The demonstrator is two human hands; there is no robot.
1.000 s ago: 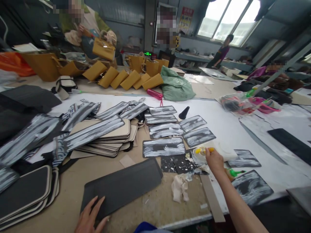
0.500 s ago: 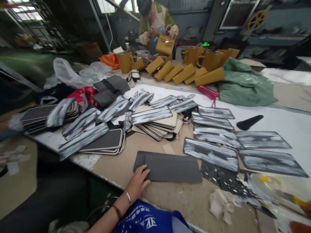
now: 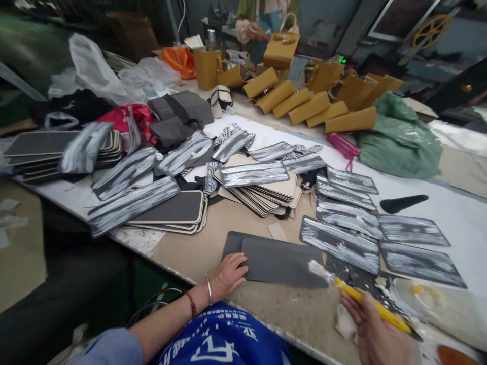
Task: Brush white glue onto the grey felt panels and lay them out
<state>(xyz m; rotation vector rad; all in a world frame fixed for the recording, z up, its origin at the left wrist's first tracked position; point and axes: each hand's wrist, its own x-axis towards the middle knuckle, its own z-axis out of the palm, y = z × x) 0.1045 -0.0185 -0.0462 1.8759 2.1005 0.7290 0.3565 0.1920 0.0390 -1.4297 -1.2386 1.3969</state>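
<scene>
My left hand (image 3: pixel 228 276) rests with its fingers laid on the left end of a dark grey panel (image 3: pixel 279 258), which overlaps another grey piece (image 3: pixel 232 243) beneath it. In my right hand (image 3: pixel 371 324) is a glue brush (image 3: pixel 352 289) with a yellow handle. Its white bristles are at the right end of the grey panel; whether they touch it I cannot tell. Right of the panel lie several dark pieces streaked with white, among them a coated piece (image 3: pixel 340 243) closest to the brush.
A stack of cream-edged panels (image 3: pixel 262 197) stands behind the grey panel, another stack (image 3: pixel 167 213) at left. A container (image 3: pixel 429 304) with whitish stuff sits at right. Mustard-coloured bags (image 3: pixel 279 96), a green bag (image 3: pixel 399 137) and a person (image 3: pixel 266 20) are across the table.
My right hand has come in from the right edge with the brush, bringing its bristles to the grey panel. My left hand stays on the panel. The view has shifted.
</scene>
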